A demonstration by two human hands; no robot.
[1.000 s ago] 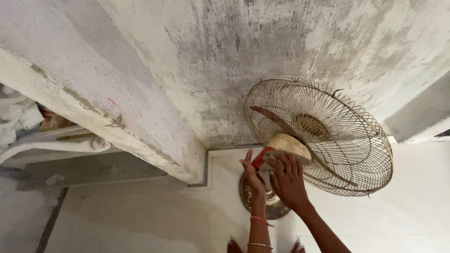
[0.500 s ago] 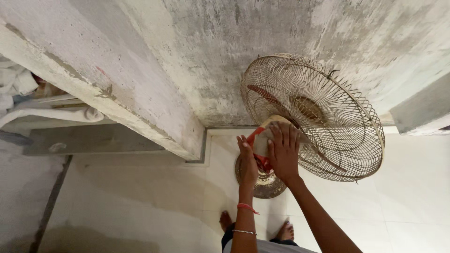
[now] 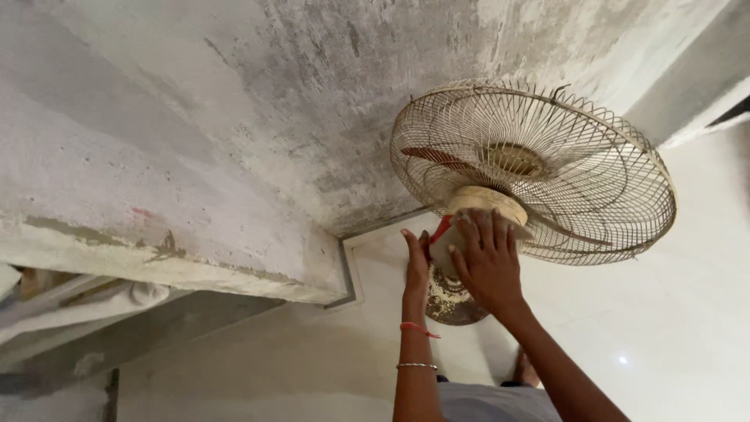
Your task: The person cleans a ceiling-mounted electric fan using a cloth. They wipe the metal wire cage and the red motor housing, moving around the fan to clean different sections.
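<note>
Head view, right hand (image 3: 488, 262) spread flat on the cream motor housing (image 3: 486, 205) of a rusty pedestal fan (image 3: 539, 168), left hand (image 3: 416, 262) open against its red neck (image 3: 439, 229), fan standing on white floor tiles (image 3: 687, 312), cage now tipped flatter than before, stained wall (image 3: 234, 117) behind.

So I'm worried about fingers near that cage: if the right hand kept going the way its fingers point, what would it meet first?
The right hand already rests on the cream motor housing; straight on, likely the rusty round wire fan guard, though depth is unclear.
</note>
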